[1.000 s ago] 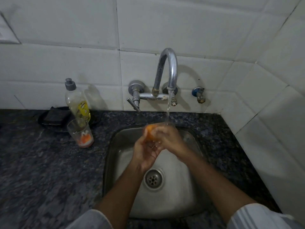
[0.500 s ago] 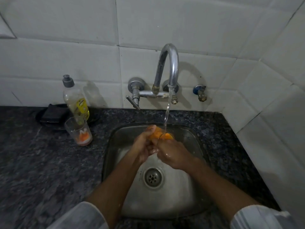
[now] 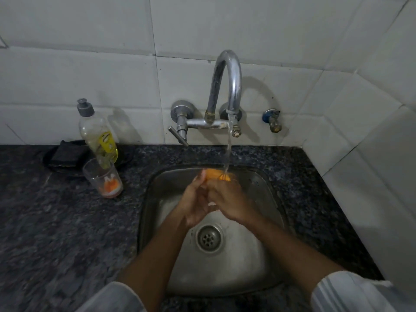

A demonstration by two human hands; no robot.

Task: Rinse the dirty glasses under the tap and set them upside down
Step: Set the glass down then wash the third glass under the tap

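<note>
Holding a glass under the tap stream over the sink, our left hand and right hand curl fingers around it; another glass stands at nine o'clock.

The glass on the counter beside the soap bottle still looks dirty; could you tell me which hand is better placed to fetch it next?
Probably the left hand. The dirty glass stands on the counter left of the sink, on that hand's side, while the right hand would have to cross over.
</note>
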